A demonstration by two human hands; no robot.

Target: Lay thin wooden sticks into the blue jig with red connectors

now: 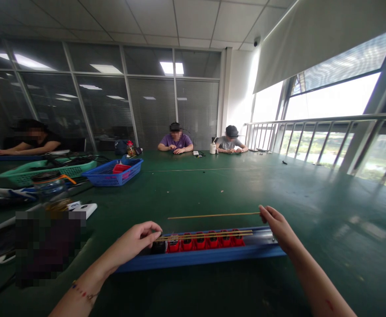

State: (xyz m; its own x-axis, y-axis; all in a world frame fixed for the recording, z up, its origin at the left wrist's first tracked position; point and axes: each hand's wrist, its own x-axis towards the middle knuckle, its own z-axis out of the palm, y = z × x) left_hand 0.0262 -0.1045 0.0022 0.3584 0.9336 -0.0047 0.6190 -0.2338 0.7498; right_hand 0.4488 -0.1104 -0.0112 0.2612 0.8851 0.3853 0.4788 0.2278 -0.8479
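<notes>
My right hand (276,223) pinches the right end of a single thin tan stick (212,215), which stretches left above the far side of a long blue tray (199,263). At the tray's left end, my left hand (143,235) has thumb and fingers closed on the ends of several similar thin sticks (219,234). These lie lengthwise over a row of small red bins (200,242) inside the tray. Dark contents show in the bins, too small to name. A black block-like part (159,247) sits left of the bins, partly behind my left hand.
On the left stand a blue basket (113,175) with a red container (120,168), a green basket (24,177) with dark cables, and a lidded jar (49,189). A white device (89,210) lies nearer. Several people sit across the green table (193,196); railings line the right.
</notes>
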